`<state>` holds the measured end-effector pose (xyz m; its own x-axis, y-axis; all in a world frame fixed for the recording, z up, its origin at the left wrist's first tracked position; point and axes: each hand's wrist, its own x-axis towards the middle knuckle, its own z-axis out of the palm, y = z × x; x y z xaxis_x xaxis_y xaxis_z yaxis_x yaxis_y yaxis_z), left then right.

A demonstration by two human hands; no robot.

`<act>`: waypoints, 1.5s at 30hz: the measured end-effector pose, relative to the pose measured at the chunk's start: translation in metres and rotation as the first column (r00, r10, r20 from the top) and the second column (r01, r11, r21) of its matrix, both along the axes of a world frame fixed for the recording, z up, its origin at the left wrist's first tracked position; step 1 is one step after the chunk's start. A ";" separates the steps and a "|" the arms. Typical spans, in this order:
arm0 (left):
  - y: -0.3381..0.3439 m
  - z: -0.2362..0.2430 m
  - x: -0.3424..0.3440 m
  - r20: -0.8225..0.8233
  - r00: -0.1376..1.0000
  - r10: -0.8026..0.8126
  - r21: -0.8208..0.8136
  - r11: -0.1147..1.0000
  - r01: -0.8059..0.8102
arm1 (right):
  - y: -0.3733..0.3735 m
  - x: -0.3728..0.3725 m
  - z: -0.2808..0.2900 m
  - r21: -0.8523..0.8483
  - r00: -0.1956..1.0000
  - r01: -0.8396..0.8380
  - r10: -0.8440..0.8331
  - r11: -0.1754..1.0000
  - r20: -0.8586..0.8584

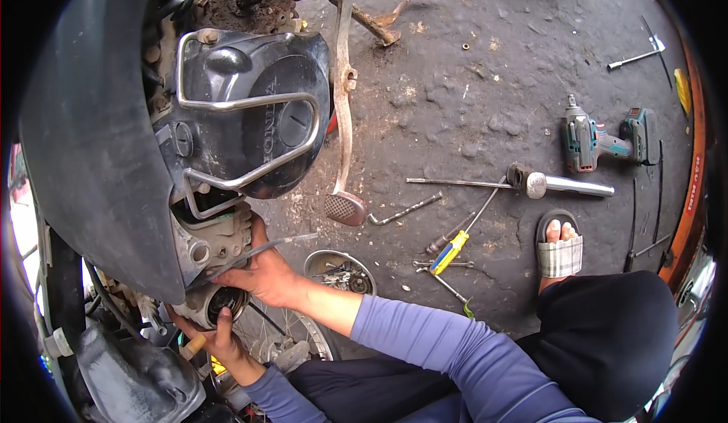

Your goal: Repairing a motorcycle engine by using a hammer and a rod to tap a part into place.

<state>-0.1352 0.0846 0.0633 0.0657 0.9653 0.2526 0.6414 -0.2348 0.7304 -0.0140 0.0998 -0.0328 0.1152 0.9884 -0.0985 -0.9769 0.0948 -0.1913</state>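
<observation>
My left hand [220, 341] wraps around a grey metal engine cylinder [199, 307], its thumb at the rim of the open round bore. From the right, my right hand [267, 273] reaches across the same cylinder; its thumb lies above the bore, and some fingertips go out of sight behind the engine. Just above both hands is the light metal underside of a motorcycle engine [220, 237]. A thin dark strip [284, 243] sticks out past my right hand. The black engine cover [265, 112] with a bent chrome guard bar [250, 104] fills the area above.
A brake pedal [345, 209] hangs right of the engine. On the dark floor lie a hammer [561, 184], a yellow-blue screwdriver [453, 252], a hex key [406, 209], wrenches and a cordless impact wrench [582, 141]. A round bowl of small parts [369, 280] stands near my right forearm.
</observation>
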 end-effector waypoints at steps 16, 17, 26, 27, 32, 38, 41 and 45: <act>-0.001 -0.003 -0.008 -0.158 0.987 0.028 0.086 0.996 -0.014 | -0.001 0.013 -0.009 0.091 0.999 -0.053 0.053 0.994 0.003; -0.001 -0.003 -0.006 -0.150 0.988 0.033 0.087 0.996 -0.020 | -0.001 0.015 -0.009 0.073 0.992 0.013 -0.022 0.997 0.126; 0.000 -0.003 -0.005 -0.074 0.997 0.011 0.045 0.999 -0.008 | 0.021 0.072 -0.026 -0.092 0.999 -0.020 0.017 0.996 -0.040; 0.000 -0.002 -0.003 -0.071 0.997 0.018 0.035 0.999 -0.016 | 0.022 0.071 -0.025 -0.089 0.999 -0.015 0.012 0.996 -0.035; 0.000 -0.005 -0.002 -0.097 0.995 -0.011 0.057 0.998 0.016 | 0.027 0.067 -0.036 -0.056 0.982 -0.095 0.085 0.994 -0.168; 0.001 -0.001 -0.013 -0.154 0.984 -0.086 0.034 0.995 0.092 | 0.033 0.067 -0.022 -0.066 0.999 0.051 -0.051 0.996 0.002; 0.000 -0.001 -0.012 -0.180 0.980 -0.082 0.042 0.995 0.091 | 0.030 0.072 -0.020 -0.050 0.998 0.022 -0.024 0.999 -0.054; 0.001 -0.002 -0.011 -0.118 0.989 -0.090 0.031 0.995 0.094 | 0.027 0.066 -0.027 -0.032 0.985 0.018 -0.023 0.999 -0.173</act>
<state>-0.1463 0.0854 0.0611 0.1851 0.9441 0.2728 0.6959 -0.3220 0.6420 0.0517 0.1270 -0.0593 0.1138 0.9824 -0.1481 -0.9935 0.1117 -0.0224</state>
